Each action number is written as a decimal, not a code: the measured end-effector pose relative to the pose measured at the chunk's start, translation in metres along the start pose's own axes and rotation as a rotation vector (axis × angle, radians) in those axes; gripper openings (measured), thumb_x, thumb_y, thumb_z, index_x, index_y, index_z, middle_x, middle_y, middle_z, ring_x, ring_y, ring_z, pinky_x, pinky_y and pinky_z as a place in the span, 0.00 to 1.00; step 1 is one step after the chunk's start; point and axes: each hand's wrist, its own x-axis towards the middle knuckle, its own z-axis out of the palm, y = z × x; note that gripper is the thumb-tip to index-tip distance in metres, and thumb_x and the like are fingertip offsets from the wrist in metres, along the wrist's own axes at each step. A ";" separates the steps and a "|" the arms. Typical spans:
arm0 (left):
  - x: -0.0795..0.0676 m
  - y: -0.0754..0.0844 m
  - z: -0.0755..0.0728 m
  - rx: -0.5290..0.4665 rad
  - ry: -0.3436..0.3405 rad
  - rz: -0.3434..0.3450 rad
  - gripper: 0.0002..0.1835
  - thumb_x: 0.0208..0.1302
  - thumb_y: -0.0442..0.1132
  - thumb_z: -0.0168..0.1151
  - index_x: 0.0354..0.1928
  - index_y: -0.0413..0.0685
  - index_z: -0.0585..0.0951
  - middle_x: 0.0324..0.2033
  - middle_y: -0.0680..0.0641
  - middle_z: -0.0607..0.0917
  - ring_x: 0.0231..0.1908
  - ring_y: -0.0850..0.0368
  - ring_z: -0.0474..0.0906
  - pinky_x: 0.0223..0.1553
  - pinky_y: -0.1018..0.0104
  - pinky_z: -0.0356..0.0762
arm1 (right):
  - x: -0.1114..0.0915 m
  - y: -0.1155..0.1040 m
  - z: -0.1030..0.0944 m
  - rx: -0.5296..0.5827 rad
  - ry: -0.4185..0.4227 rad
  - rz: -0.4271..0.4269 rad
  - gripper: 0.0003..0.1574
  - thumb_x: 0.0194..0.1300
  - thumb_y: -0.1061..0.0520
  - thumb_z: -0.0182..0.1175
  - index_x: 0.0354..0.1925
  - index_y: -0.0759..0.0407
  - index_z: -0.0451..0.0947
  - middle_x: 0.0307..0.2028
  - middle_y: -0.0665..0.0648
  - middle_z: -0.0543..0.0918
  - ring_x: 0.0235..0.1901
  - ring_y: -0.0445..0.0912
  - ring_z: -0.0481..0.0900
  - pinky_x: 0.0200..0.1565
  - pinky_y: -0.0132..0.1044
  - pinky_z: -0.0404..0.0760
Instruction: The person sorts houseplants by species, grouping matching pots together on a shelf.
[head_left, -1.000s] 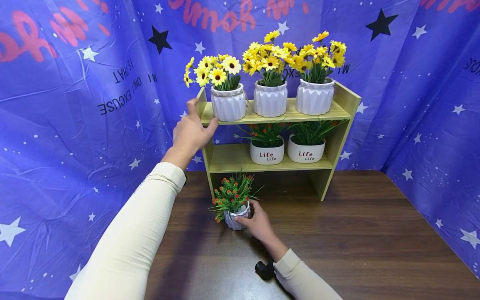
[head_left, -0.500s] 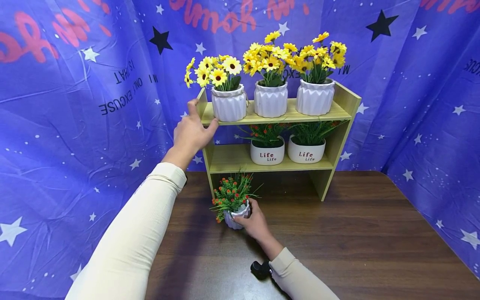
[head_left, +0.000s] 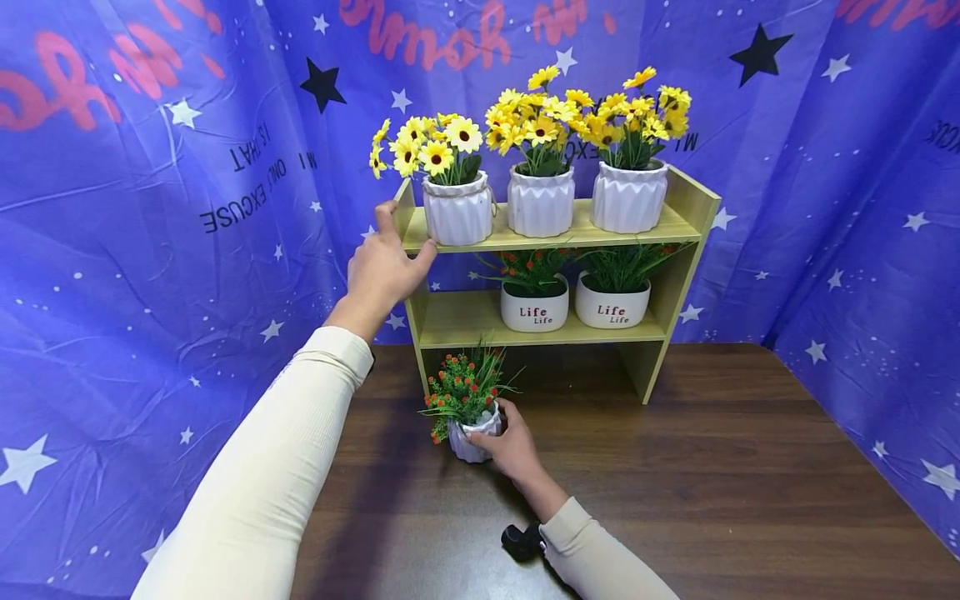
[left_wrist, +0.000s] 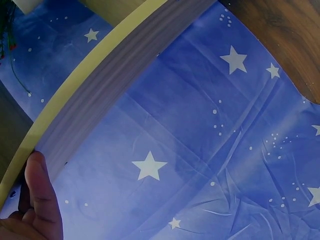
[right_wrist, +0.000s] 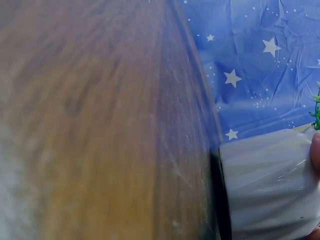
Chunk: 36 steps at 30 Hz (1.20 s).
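In the head view my left hand (head_left: 382,262) grips the upper left side of a light wooden shelf (head_left: 540,335), its thumb by the top board's front edge. The left wrist view shows a digit against the shelf's side panel (left_wrist: 95,85). Down on the table, my right hand (head_left: 517,446) holds a potted plant (head_left: 463,392) with red flowers and grassy leaves, thumb and fingers around the rim of its ribbed white pot. This pot (right_wrist: 270,185) also fills the right side of the right wrist view. It stands before the shelf's left leg.
Three white pots of yellow flowers (head_left: 542,200) line the top board. Two oval "Life" planters (head_left: 534,308) (head_left: 613,307) sit on the middle board, right of centre. The brown wooden table (head_left: 750,467) meets a blue star-print curtain (head_left: 847,208) behind and at both sides.
My right wrist and forearm have shifted slightly left, while the hand stays on the red-flowered plant's pot. The left hand keeps its place on the shelf.
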 end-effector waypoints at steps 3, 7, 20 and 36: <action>0.000 0.000 0.000 0.002 -0.001 -0.005 0.42 0.64 0.65 0.51 0.71 0.56 0.47 0.31 0.37 0.77 0.29 0.40 0.77 0.29 0.47 0.73 | -0.003 -0.002 -0.001 0.016 0.003 0.021 0.45 0.48 0.58 0.79 0.62 0.63 0.69 0.49 0.64 0.81 0.47 0.54 0.78 0.49 0.46 0.75; 0.001 0.000 0.001 0.007 -0.004 -0.006 0.42 0.64 0.65 0.51 0.71 0.57 0.47 0.32 0.37 0.77 0.29 0.40 0.77 0.30 0.48 0.73 | -0.007 -0.009 -0.004 0.037 -0.006 0.039 0.45 0.48 0.58 0.79 0.61 0.62 0.69 0.49 0.63 0.81 0.46 0.52 0.78 0.46 0.43 0.77; 0.000 0.000 0.001 -0.002 -0.002 -0.005 0.41 0.64 0.65 0.51 0.71 0.56 0.48 0.32 0.37 0.77 0.29 0.39 0.77 0.30 0.47 0.74 | -0.011 -0.057 -0.027 0.071 -0.026 -0.022 0.44 0.51 0.62 0.75 0.64 0.62 0.67 0.52 0.62 0.78 0.51 0.53 0.75 0.50 0.46 0.74; 0.001 -0.001 0.001 -0.008 -0.002 -0.006 0.42 0.64 0.65 0.52 0.71 0.56 0.48 0.39 0.34 0.80 0.35 0.36 0.79 0.35 0.43 0.75 | 0.034 -0.133 -0.042 0.098 -0.017 -0.115 0.42 0.55 0.61 0.73 0.65 0.56 0.66 0.53 0.63 0.75 0.49 0.54 0.78 0.44 0.44 0.80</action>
